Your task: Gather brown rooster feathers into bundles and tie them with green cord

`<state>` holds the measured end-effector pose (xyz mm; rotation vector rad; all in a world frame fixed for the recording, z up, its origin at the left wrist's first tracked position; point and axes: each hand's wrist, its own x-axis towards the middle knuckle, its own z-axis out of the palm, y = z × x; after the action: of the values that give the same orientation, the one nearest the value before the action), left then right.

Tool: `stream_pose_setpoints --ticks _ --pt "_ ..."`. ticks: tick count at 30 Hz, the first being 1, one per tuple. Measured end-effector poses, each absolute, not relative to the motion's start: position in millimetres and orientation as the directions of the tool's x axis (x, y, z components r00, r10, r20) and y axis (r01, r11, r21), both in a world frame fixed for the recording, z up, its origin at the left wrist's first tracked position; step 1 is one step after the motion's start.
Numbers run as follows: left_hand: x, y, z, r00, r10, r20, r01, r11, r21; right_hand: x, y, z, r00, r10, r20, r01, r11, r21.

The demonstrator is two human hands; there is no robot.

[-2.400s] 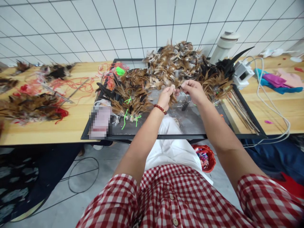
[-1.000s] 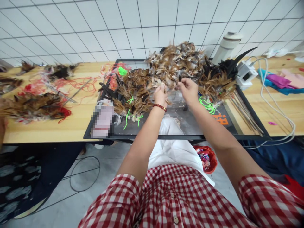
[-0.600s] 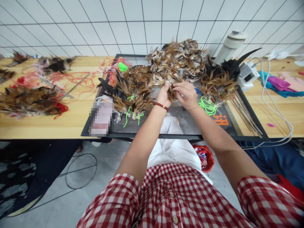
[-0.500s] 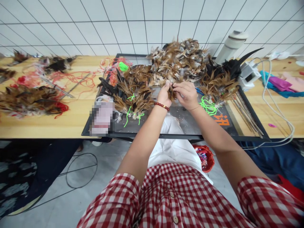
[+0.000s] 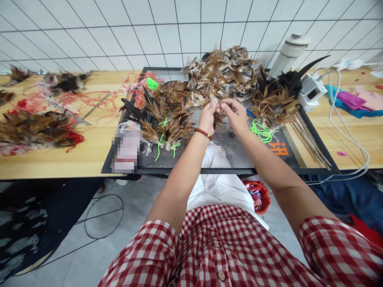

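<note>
My left hand (image 5: 208, 116), with a beaded bracelet at its wrist, grips a small bunch of brown feathers (image 5: 219, 118) over the dark tray (image 5: 233, 153). My right hand (image 5: 235, 114) has its thumb and forefinger closed at the top of the bunch; what they pinch is too small to make out. Behind both hands rises a big pile of loose brown feathers (image 5: 224, 75). Feather bundles tied with green string (image 5: 169, 115) lie left of my hands. To the right are more brown and black feathers (image 5: 275, 99) and a coil of green string (image 5: 261, 131).
A pale bottle (image 5: 289, 54) and a white charger (image 5: 311, 91) with a looping cable stand at the right. Thin sticks (image 5: 311, 139) lie along the tray's right side. Red strings and feathers (image 5: 32, 125) cover the left table. A person's dark-clothed leg shows lower left.
My right hand has turned slightly and shifted a little up at the feather bunch. My left hand keeps its grip. The whole view has shifted slightly.
</note>
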<state>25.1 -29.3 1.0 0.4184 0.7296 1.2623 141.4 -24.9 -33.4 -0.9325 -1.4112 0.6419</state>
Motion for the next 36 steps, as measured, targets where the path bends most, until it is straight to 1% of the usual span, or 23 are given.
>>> stream_pose_setpoints --ticks 2,3,5,7,11,14,17,20,22,24,26,28,30,31,32,34,36 --pt "28.5 -32.5 0.8 0.127 0.962 -0.242 -0.668 0.263 0.696 141.8 -23.2 -31.5 0.042 0.899 0.437 -0.006 0.437 -0.899" --pt "29.8 -33.5 0.7 0.130 0.963 -0.237 -0.650 0.263 0.713 142.7 -22.8 -30.6 0.027 0.904 0.426 -0.043 0.427 -0.903" --pt "31.1 -34.3 0.3 0.134 0.962 -0.237 -0.617 0.268 0.739 145.4 -22.1 -29.4 0.050 0.891 0.452 -0.053 0.454 -0.889" --pt "30.7 -34.3 0.2 0.119 0.962 -0.244 -0.592 0.266 0.760 148.6 -20.8 -29.7 0.091 0.860 0.502 0.013 0.503 -0.864" --pt "28.4 -34.9 0.6 0.090 0.965 -0.245 -0.544 0.254 0.800 155.8 -16.3 -33.7 0.114 0.773 0.623 0.251 0.585 -0.771" --pt "28.1 -36.3 -0.2 0.134 0.971 -0.197 -0.461 0.237 0.855 160.5 -13.5 -36.8 0.090 0.776 0.625 0.351 0.562 -0.749" --pt "28.8 -36.7 -2.3 0.187 0.972 -0.143 -0.365 0.204 0.908 163.4 -10.6 -38.6 0.086 0.794 0.602 0.379 0.532 -0.757" --pt "28.6 -36.8 -3.1 0.224 0.966 -0.129 -0.328 0.199 0.923 163.8 -8.1 -38.3 0.102 0.830 0.549 0.292 0.502 -0.814" --pt "27.9 -37.9 -1.9 0.246 0.958 -0.144 -0.329 0.222 0.918 162.6 -8.8 -35.7 0.081 0.888 0.452 0.169 0.435 -0.885" --pt "27.6 -40.0 0.0 0.274 0.945 -0.177 -0.337 0.267 0.903 160.3 -12.1 -31.7 0.002 0.943 0.333 0.036 0.333 -0.942" --pt "28.5 -42.3 1.5 0.297 0.932 -0.208 -0.355 0.310 0.882 158.2 -16.2 -27.6 -0.071 0.964 0.257 -0.061 0.253 -0.966" --pt "30.2 -43.6 1.7 0.298 0.929 -0.219 -0.374 0.325 0.869 157.9 -18.0 -25.4 -0.081 0.965 0.249 -0.098 0.241 -0.966" --pt "31.3 -42.8 0.8 0.266 0.939 -0.217 -0.378 0.308 0.873 161.7 -15.5 -26.5 -0.056 0.951 0.304 -0.037 0.303 -0.952" --pt "31.0 -41.5 0.3 0.234 0.948 -0.216 -0.381 0.294 0.876 165.4 -12.7 -28.4 -0.037 0.935 0.352 0.043 0.354 -0.934" --pt "30.0 -39.7 -0.2 0.194 0.956 -0.221 -0.392 0.282 0.876 170.2 -9.1 -30.9 -0.015 0.913 0.409 0.156 0.406 -0.901" --pt "26.2 -35.0 -0.4 0.092 0.964 -0.249 -0.448 0.264 0.855 181.5 -1.5 -37.7 0.014 0.862 0.506 0.438 0.450 -0.779" --pt "21.1 -30.4 0.3 0.007 0.958 -0.286 -0.526 0.247 0.814 191.3 3.8 -45.6 -0.002 0.853 0.523 0.674 0.387 -0.629"
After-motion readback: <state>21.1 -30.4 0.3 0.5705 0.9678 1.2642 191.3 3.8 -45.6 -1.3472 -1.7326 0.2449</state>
